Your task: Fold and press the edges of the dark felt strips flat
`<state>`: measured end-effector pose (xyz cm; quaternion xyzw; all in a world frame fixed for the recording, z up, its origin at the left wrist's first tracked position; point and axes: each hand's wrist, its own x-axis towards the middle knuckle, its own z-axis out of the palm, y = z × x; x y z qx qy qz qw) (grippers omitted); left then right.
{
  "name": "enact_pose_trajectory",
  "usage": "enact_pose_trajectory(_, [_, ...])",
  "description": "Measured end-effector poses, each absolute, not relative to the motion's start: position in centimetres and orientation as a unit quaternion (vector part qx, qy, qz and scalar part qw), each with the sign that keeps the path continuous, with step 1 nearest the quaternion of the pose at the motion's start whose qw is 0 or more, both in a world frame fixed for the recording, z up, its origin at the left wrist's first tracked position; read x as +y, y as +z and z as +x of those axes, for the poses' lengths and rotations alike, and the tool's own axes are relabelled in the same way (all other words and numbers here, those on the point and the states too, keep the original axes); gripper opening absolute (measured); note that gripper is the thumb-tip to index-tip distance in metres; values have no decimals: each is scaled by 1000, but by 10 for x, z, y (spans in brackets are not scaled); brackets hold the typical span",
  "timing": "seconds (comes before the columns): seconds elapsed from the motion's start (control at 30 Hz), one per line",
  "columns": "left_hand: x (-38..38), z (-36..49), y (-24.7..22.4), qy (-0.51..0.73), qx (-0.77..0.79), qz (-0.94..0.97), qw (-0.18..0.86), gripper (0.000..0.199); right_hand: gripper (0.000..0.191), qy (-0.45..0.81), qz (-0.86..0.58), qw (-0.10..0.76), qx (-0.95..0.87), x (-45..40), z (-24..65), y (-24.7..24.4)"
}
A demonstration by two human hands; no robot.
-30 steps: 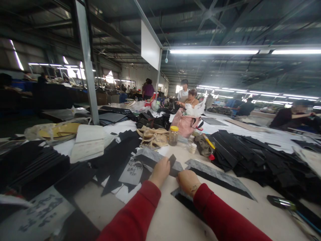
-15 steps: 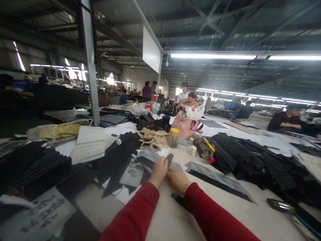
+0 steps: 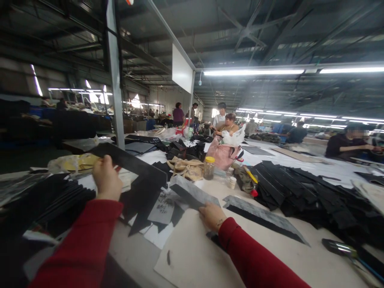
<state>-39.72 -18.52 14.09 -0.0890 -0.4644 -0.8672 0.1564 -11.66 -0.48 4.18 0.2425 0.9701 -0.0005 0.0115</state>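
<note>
My left hand (image 3: 107,180) is raised at the left, its fingers closed on the edge of a long dark fabric piece (image 3: 136,163). That piece hangs slantwise over other black pieces and a stack of black cut pieces (image 3: 60,200). My right hand (image 3: 212,217) is low over the board, fingers curled around the near end of a grey-and-black fabric strip (image 3: 192,193). A second grey-and-black strip (image 3: 264,218) lies to its right. A paper with handwriting (image 3: 161,209) rests on black pieces between my hands.
Beyond the strips stand a yellow-lidded jar (image 3: 209,169), a tan cloth bundle (image 3: 185,168) and a pink bag (image 3: 221,154). Heaped black pieces (image 3: 288,192) cover the right side. A dark-handled tool (image 3: 339,246) lies at lower right. A metal post (image 3: 115,80) rises at left. Co-workers are further back.
My left hand has moved from beside my right hand out to the left and up, carrying the dark fabric piece. My right hand has stayed in nearly the same place.
</note>
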Motion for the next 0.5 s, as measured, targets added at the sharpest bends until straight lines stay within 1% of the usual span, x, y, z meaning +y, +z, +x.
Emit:
enact_pose_trajectory(0.1, [-225, -404, 180, -858, -430, -61, 274, 8, 32, -9, 248, 8, 969, -6, -118, 40])
enact_pose_trajectory(0.23, [-244, -384, 201, -793, -454, -142, 379, 17, 31, -28, 262, -3, 965, -9, -118, 36])
enact_pose_trajectory(0.33, [-233, -351, 195, -716, -506, -182, 445, 19, 29, -56, 272, -18, 960, -10, -116, 35])
enact_pose_trajectory(0.4, [-219, -321, 180, -658, -555, -252, 442, 19, 27, -71, 275, -31, 958, -12, -111, 39])
enact_pose_trajectory(0.47, [-204, -288, 159, -580, -591, -341, 444, 15, 29, -144, 262, -72, 952, -17, -103, 48])
enact_pose_trajectory(0.5, [-197, -271, 146, -536, -595, -407, 439, 11, 32, -219, 250, -97, 938, -20, -97, 54])
